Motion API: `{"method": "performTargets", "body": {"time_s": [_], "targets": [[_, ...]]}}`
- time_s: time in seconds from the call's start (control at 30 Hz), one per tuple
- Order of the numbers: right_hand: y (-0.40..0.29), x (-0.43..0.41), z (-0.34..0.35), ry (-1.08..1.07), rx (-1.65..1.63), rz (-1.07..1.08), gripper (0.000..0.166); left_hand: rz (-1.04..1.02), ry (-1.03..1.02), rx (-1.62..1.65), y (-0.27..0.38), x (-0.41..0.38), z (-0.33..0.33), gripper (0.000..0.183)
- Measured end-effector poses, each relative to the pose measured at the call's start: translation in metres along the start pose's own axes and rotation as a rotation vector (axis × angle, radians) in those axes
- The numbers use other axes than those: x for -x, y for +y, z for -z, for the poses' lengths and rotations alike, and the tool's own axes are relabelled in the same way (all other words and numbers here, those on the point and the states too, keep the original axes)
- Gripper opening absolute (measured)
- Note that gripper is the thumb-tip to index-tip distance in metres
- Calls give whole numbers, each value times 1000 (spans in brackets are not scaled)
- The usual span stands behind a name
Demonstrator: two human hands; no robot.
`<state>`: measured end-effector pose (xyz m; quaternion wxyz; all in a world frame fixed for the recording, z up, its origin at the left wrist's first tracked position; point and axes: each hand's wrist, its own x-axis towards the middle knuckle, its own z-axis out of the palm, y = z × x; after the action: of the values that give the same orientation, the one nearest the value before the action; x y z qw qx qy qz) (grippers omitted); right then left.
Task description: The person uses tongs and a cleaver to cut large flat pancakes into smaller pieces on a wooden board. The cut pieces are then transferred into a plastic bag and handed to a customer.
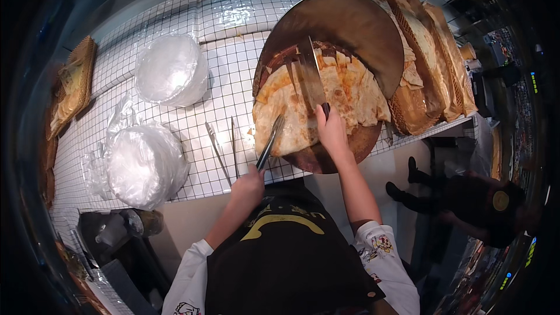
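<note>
In the head view, my right hand grips the dark handle of a broad-bladed knife. Its blade stands on edge over a large browned flatbread, pointing away from me. The bread lies on a round wooden chopping board. Right of the blade the bread is cut into strips and pieces; to the left a wide piece looks whole. My left hand is closed around metal tongs, whose tips rest on that wide piece. The blade hides part of the bread.
A curved metal guard rises behind the board. Flatbreads in brown wicker-patterned trays stand at the right, another tray far left. Two plastic-lined tubs and slim metal utensils occupy the checked counter. A person stands at right.
</note>
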<state>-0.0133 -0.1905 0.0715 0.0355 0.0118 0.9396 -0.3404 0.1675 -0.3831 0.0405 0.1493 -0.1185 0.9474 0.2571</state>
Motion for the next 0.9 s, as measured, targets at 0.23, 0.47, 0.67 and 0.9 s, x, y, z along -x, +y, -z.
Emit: {"method": "performTargets", "body": {"time_s": [0.23,0.47,0.67,0.9], "targets": [[67,85,19,-192,369,-240,44,95,-188,39,12,-9,17,34],[12,44,52,81,64,-71,37,54,-147,56,0,2,21,32],[-6,28,-43,106,10,24,36,-30,-78,70,-5,14,18,30],[-20,27,-22,-203,98,-137,48,88,-149,53,-4,10,13,31]]}}
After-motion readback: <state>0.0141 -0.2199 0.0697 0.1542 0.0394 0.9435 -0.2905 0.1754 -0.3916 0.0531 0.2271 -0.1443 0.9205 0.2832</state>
